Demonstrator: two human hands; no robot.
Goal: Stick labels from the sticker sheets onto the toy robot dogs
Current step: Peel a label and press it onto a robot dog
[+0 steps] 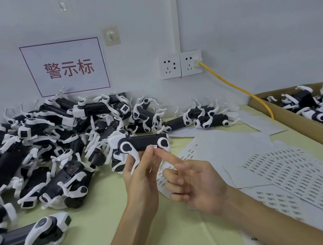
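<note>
Gripping a toy robot dog (142, 142) lifted just above its fingertips, the left hand (140, 180) curls round one white leg, thumb up against the body's lower edge. The right hand (195, 184), just right of the dog, lays a straight index finger on a small white label (154, 146) at that edge, its other fingers curled on nothing. The dog is a long matte black bar with round white hip joints and thin, bent plastic legs. Right of the dog, papery sticker sheets (289, 168) lie flat, printed with rows of tiny labels; left of it sprawls a tangled pile (34, 145) of similar dogs.
</note>
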